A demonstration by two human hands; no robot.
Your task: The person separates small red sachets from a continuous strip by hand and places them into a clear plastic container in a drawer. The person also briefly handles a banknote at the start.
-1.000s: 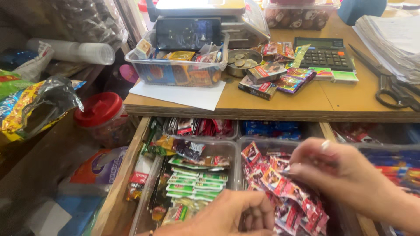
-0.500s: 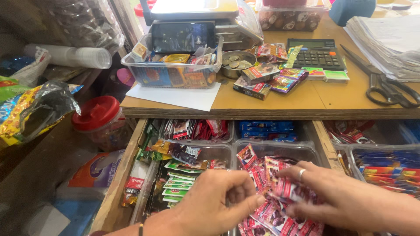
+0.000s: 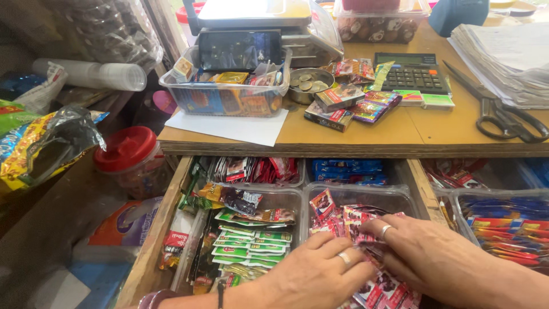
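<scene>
1. Shop counter of worn wood (image 3: 400,134) fills the top of my view, with an open drawer (image 3: 150,252) below it split into clear plastic trays.
2. Red and pink sachets (image 3: 343,220) lie heaped in the middle clear tray (image 3: 366,193), right under both my hands.
3. My left hand (image 3: 317,274) lies flat on the sachets, fingers close together and curled lightly onto the packets; a ring shows on one finger.
4. My right hand (image 3: 429,254) rests beside it, touching the same heap, its fingertips pinched on a sachet near the middle of the tray; a ring shows here too.
5. Just left of that tray sits another with green sachets (image 3: 246,246) stacked flat, darker packets above them.
6. At the right, a tray of blue, red and yellow packets (image 3: 503,229) is near my right wrist.
7. Up on the counter stand a calculator (image 3: 412,71), scissors (image 3: 497,111), small boxes (image 3: 337,103), a metal bowl of coins (image 3: 306,84) and a clear tub (image 3: 229,97) with a phone (image 3: 239,50) propped in it.
8. Far left, a red-lidded jar (image 3: 128,157) stands well apart from the drawer.
</scene>
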